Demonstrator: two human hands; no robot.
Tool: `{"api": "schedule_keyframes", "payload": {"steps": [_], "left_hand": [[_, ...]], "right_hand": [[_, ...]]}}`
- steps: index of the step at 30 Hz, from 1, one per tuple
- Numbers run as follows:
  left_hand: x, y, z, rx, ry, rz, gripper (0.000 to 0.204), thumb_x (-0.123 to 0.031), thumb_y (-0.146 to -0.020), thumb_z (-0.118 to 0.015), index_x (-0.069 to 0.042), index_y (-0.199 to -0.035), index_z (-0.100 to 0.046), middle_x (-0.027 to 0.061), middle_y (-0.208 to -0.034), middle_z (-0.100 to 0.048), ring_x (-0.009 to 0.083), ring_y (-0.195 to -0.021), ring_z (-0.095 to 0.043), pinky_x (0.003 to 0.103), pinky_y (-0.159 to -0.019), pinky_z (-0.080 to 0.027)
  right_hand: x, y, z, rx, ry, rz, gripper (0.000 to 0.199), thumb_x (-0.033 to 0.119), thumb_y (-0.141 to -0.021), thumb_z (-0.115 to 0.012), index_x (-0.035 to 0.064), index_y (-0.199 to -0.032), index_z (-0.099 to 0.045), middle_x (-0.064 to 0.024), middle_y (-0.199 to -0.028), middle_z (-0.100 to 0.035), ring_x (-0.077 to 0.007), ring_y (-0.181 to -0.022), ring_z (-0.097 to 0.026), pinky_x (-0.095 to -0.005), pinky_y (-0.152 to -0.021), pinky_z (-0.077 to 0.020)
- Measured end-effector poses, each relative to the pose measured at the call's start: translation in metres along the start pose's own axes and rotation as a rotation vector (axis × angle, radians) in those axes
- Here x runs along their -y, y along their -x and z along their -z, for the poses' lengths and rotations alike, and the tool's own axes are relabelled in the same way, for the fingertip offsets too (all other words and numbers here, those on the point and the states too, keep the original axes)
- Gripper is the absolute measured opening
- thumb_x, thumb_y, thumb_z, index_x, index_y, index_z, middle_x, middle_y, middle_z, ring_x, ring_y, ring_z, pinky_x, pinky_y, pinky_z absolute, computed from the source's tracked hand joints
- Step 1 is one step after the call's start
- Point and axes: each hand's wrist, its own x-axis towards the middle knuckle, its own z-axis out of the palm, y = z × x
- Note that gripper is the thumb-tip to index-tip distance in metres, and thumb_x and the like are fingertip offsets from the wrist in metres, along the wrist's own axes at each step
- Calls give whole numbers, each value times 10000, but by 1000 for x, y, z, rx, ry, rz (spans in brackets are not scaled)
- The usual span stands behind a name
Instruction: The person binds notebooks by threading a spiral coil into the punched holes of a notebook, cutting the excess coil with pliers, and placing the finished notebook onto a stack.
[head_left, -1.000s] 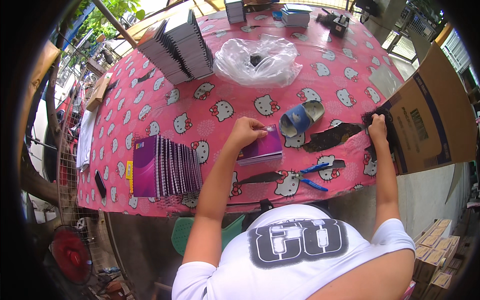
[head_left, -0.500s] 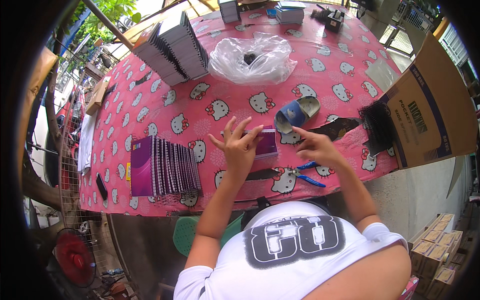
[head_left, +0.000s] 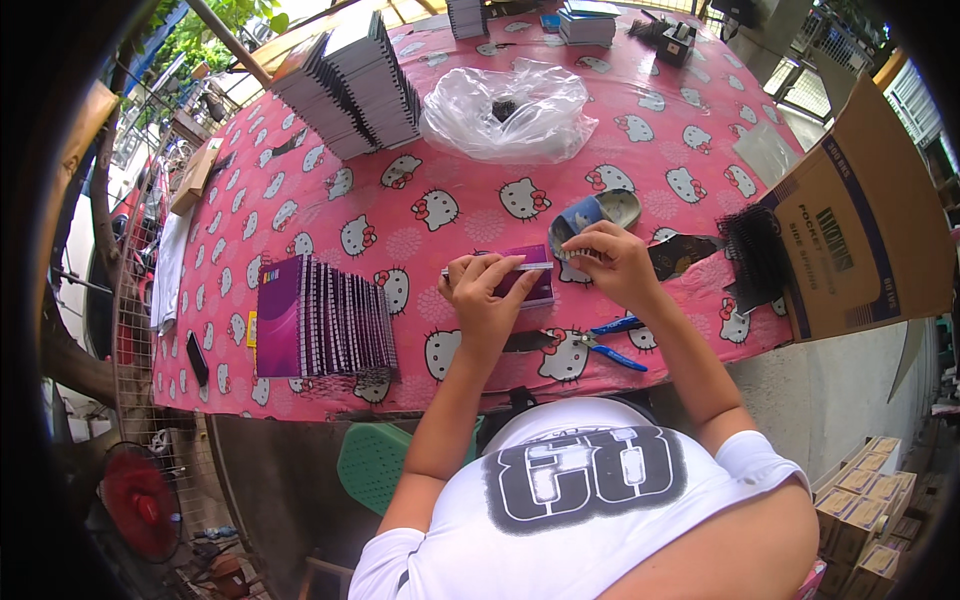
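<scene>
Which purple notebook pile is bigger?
The purple notebook pile near the phone; many coil edges show. The other pile, by the left hand, looks far smaller.

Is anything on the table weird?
Yes: a slipper sits on the cloth near the notebook, though slippers belong on feet. The cloth also looks torn, with a dark gap right of the slipper.

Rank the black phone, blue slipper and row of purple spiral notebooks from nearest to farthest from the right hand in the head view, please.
1. Blue slipper: just beyond the right hand.
2. Row of purple spiral notebooks: to the left, past the left hand.
3. Black phone: farther left, beyond the notebooks.
</scene>
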Motion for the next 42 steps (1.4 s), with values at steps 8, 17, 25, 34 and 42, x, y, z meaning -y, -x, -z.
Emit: {"api": "schedule_keyframes", "payload": {"steps": [8,17,25,34,42], "left_hand": [[-1,3,-1,-20,-1,23,241,-269,-671,-838,-138,-858,-760,-21,-836,-675,172,-894,-524,334,-824,-349],[-1,8,-4,-49,-9,22,240,-284,-676,-832,-136,-847,-750,-21,-840,-665,173,-906,-521,354,-857,-314],[-2,9,0,-31,-14,14,246,-222,-662,-833,-144,-880,-750,-27,-876,-668,175,-916,-522,356,-857,-316],[3,12,-2,-7,8,10,278,-175,-650,-808,-160,-919,-741,-25,-896,-657,180,-940,-521,388,-884,-288],[4,14,-1,-7,44,16,270,-190,-656,-804,-168,-917,-738,-35,-889,-658,174,-924,-526,399,-896,-274]], "right_hand": [[3,-13,-5,55,50,76,235,-73,-685,-716,38,-882,-655,-54,-850,-596,-187,-804,-591,-304,-703,-468],[0,-17,-1,239,-80,30,231,-73,-715,-703,26,-920,-662,-56,-883,-601,-168,-793,-593,-286,-667,-470],[25,-6,-9,191,33,-101,137,54,-809,-683,44,-931,-621,-66,-884,-574,-228,-821,-596,-330,-680,-483],[20,-4,-22,118,264,71,152,145,-800,-688,88,-911,-601,-83,-871,-570,-308,-829,-599,-404,-644,-492],[23,-3,-30,96,265,121,150,129,-791,-696,46,-805,-572,-99,-777,-534,-317,-762,-576,-406,-628,-480]]}}
